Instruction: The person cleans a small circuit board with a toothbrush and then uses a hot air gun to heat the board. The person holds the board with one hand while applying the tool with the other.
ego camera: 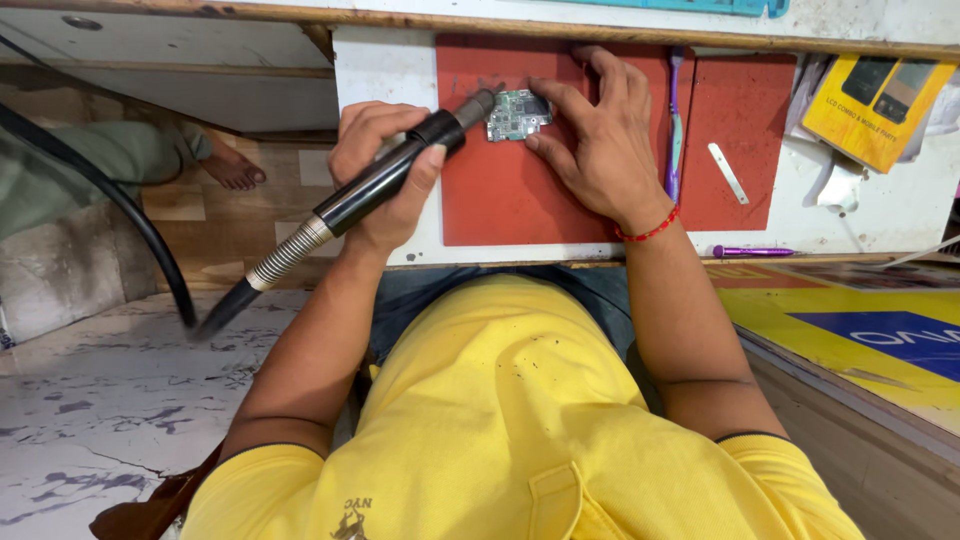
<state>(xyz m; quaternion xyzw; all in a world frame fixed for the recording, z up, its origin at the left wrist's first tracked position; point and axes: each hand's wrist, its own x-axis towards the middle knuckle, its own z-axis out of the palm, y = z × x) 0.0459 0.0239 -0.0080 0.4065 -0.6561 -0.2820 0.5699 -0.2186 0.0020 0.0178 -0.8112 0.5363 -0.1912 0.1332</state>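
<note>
My left hand point(383, 150) grips a black hot-air handpiece point(372, 190) with a metal spring collar. Its nozzle points at a small green circuit board point(515, 114). The board lies on a red work mat point(500, 195) on the white bench. My right hand point(600, 150), with a red thread on its wrist, rests on the mat. Its fingers press on the board's right edge and hold it in place. The handpiece's black hose point(130, 215) trails off to the left over the floor.
A purple toothbrush point(674, 130) lies beside my right hand, with a flat metal tool point(728, 172) on a second red mat. A purple pen point(750, 251) sits at the bench edge. A yellow box point(880, 105) is at the right. Another person's foot point(232, 165) is under the bench.
</note>
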